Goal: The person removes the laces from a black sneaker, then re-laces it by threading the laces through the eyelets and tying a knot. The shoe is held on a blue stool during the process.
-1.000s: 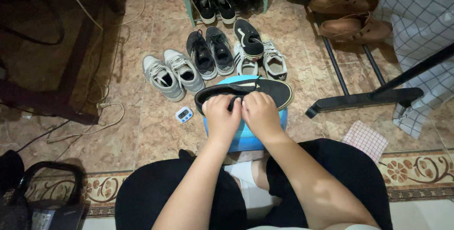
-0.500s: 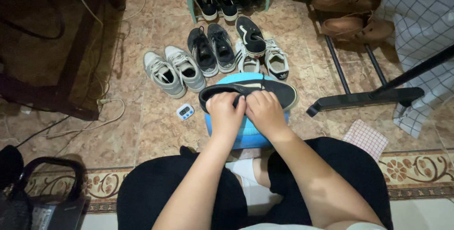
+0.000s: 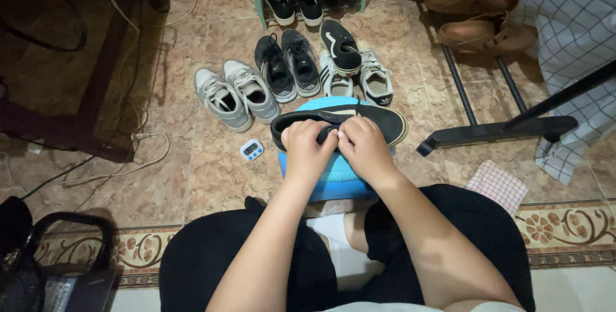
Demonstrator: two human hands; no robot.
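1. Far left of the blue stool [image 3: 327, 180], a dark bag [image 3: 38, 261] sits on the floor, with pale cables [image 3: 138, 151] trailing beyond it.
2. Left of the stool and beyond it stand 2 grey sneakers [image 3: 234, 97]; a small white timer [image 3: 251, 150] lies just beside the stool's left edge.
3. Directly beyond the stool: 2 dark grey trainers [image 3: 287, 65], then 2 white striped sneakers [image 3: 359, 81] with 1 black shoe [image 3: 340, 46] lying on top of them.
4. On the stool lies 1 black slip-on shoe [image 3: 378, 123], on its side, toe pointing right.
5. The left hand [image 3: 307, 151] is curled over the shoe's near edge — fingers closed on it at the opening.
6. The right hand [image 3: 366, 148] sits touching the left, fingertips pinched on the same edge — both forearms reach forward from the lap.
7. Right of the stool lie a checked cloth [image 3: 495, 187] and a black stand base [image 3: 494, 134]; beyond that, 2 brown sandals [image 3: 478, 14].
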